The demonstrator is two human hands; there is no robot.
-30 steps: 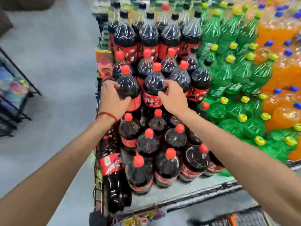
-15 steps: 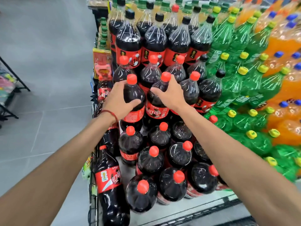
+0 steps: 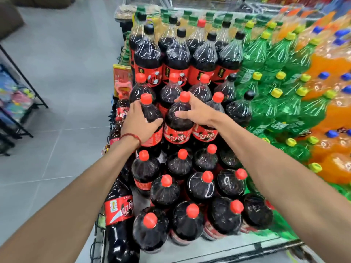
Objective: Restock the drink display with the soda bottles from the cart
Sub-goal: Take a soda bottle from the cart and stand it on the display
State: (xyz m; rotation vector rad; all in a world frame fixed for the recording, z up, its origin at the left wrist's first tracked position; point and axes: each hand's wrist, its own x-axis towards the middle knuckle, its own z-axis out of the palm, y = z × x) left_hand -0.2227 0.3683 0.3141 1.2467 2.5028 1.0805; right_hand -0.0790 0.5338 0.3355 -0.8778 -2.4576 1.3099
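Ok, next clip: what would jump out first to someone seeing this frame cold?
At centre, the left hand grips one red-capped cola bottle and the right hand grips its neighbour on the stepped display. To the right, green bottles and then orange bottles make bright colour blocks.

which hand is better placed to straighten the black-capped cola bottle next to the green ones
Likely the right hand: it grips the middle bottle, on the side nearer the black-capped bottle. The left hand grips the edge bottle, farther off, and would have to cross over.
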